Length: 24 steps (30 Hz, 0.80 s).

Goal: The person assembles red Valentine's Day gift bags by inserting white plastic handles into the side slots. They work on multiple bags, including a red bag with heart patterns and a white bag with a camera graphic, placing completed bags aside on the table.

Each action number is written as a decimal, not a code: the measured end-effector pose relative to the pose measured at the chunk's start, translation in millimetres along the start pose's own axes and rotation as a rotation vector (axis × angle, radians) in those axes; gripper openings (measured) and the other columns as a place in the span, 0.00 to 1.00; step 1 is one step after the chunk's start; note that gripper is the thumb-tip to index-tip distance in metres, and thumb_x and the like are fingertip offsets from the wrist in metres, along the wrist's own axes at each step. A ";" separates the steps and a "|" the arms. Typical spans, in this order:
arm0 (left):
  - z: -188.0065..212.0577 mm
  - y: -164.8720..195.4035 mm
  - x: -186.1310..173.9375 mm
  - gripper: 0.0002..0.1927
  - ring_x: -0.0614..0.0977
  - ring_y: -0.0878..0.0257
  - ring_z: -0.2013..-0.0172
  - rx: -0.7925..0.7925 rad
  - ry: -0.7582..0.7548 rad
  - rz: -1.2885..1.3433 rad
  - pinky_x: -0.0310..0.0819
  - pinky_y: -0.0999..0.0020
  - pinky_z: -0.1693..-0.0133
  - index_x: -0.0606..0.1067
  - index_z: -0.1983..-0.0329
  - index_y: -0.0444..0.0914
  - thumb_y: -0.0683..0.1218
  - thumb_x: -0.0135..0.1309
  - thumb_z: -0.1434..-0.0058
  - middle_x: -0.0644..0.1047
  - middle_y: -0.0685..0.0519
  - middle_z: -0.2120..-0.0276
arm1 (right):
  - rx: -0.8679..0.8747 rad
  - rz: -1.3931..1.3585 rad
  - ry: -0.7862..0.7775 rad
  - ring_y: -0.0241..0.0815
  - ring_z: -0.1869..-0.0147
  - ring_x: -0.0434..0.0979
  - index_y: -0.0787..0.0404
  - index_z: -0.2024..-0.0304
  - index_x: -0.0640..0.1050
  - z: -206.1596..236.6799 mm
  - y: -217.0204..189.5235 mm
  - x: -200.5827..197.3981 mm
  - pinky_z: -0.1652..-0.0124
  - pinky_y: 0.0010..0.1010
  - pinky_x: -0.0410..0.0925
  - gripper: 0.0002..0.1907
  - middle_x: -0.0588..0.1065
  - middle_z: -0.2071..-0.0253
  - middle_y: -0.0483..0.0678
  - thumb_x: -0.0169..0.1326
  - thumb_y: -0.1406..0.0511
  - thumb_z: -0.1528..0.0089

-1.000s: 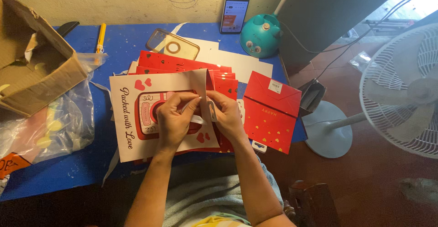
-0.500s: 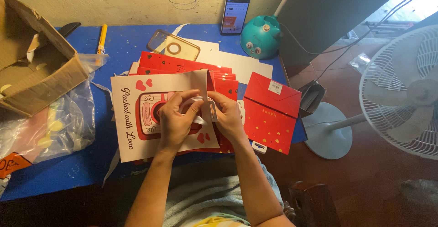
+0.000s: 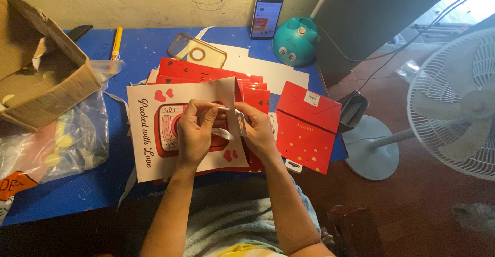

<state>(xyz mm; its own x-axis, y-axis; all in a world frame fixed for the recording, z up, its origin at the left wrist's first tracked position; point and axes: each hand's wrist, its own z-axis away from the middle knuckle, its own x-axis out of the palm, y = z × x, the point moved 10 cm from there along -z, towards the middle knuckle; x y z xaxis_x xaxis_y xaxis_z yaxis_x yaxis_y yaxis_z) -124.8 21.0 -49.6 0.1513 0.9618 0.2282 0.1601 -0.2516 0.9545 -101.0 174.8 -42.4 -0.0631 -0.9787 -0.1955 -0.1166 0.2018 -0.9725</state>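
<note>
A white card sheet (image 3: 147,133) with red hearts and a red camera picture lies on top of a stack of red printed sheets (image 3: 206,74) on the blue table (image 3: 77,185). Over its middle, my left hand (image 3: 195,133) and my right hand (image 3: 257,129) meet. Between their fingers runs a thin white strip (image 3: 223,132), curling down from a small white tab (image 3: 241,123) held at my right fingertips. The left thumb and fingers pinch the strip's other end.
A folded red box (image 3: 305,128) leans at the table's right edge. An open cardboard box (image 3: 38,76) and a clear plastic bag (image 3: 56,138) sit at the left. A phone (image 3: 269,6), a teal round device (image 3: 295,41), a clear phone case (image 3: 197,50) and a yellow cutter (image 3: 117,41) lie behind. A floor fan (image 3: 454,107) stands at the right.
Both hands stayed over the card. The fingers have drawn slightly apart, and more of the white strip shows between them.
</note>
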 end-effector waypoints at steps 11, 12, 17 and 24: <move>2.2 18.6 7.2 0.07 0.86 0.67 0.65 0.077 0.035 -0.259 0.82 0.74 0.65 0.78 0.59 0.32 0.41 0.61 0.35 0.83 0.49 0.64 | -0.002 -0.153 -0.037 0.29 0.52 0.79 0.67 0.42 0.76 0.2 3.9 2.6 0.54 0.21 0.73 0.17 0.80 0.55 0.45 0.52 0.64 0.30; 2.1 14.0 5.1 0.07 0.86 0.67 0.66 0.033 0.043 -0.232 0.82 0.74 0.66 0.78 0.58 0.32 0.42 0.60 0.34 0.83 0.49 0.66 | -0.004 -0.163 -0.042 0.31 0.50 0.80 0.67 0.42 0.76 0.1 4.2 3.2 0.52 0.22 0.74 0.17 0.80 0.53 0.46 0.52 0.65 0.30; 1.6 16.5 5.8 0.07 0.87 0.66 0.64 0.066 0.034 -0.148 0.86 0.73 0.63 0.75 0.58 0.32 0.42 0.57 0.32 0.83 0.49 0.65 | 0.019 -0.281 -0.060 0.33 0.49 0.80 0.68 0.41 0.75 -0.3 9.2 2.5 0.51 0.24 0.74 0.17 0.80 0.52 0.47 0.53 0.66 0.31; 3.2 27.1 3.4 0.10 0.86 0.66 0.60 0.079 0.062 -0.207 0.85 0.72 0.60 0.72 0.56 0.34 0.43 0.58 0.33 0.83 0.49 0.60 | 0.019 -0.264 -0.053 0.33 0.50 0.80 0.67 0.40 0.75 -0.3 11.1 2.0 0.52 0.24 0.73 0.17 0.81 0.53 0.49 0.53 0.66 0.30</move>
<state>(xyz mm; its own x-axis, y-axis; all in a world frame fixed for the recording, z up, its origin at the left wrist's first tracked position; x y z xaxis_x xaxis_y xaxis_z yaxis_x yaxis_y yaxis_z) -116.9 17.1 -23.6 0.0472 0.9980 0.0426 0.2573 -0.0534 0.9649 -102.7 175.1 -53.5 0.0195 -0.9981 0.0590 -0.1033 -0.0607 -0.9928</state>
